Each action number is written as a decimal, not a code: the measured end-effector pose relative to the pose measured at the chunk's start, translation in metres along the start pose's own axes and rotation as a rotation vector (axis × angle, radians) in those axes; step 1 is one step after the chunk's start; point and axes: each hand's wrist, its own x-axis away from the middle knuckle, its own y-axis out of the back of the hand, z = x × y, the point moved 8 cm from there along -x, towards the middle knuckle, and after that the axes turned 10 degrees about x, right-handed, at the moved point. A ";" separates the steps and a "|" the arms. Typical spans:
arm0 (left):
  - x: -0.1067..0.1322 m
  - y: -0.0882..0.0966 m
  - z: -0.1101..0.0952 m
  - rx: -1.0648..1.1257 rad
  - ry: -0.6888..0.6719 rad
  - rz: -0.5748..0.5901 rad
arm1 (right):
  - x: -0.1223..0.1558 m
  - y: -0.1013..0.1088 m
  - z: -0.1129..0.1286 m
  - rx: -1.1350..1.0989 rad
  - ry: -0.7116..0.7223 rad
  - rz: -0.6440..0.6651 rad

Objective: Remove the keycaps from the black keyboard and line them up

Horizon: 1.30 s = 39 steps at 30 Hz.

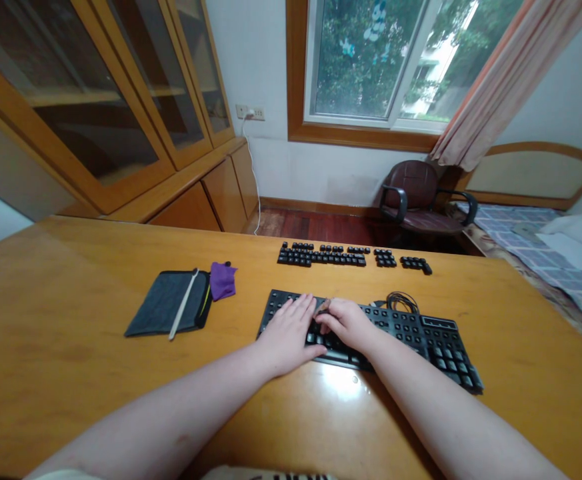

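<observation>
A black keyboard point(405, 333) lies on the wooden desk, with keycaps gone from many of its upper positions. My left hand point(291, 327) rests flat on its left part, fingers stretched out. Just to the right, my right hand point(348, 323) is closed over the keys and pinches a small brownish thing point(323, 307), mostly hidden by the fingers. Its kind cannot be made out. Loose black keycaps point(321, 255) are laid out in rows behind the keyboard, near the desk's far edge.
On the left lie a dark grey zip pouch point(163, 303), a pale thin stick point(183, 305) across it and a purple cloth point(223, 280). A coiled black cable point(401, 302) sits behind the keyboard. Beyond the desk point(61, 320) stand a swivel chair point(415, 200), a cabinet point(185, 200) and a bed.
</observation>
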 end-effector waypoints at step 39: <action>-0.042 0.036 0.002 0.620 0.127 -0.262 | 0.018 0.041 -0.051 -0.272 -0.354 -0.530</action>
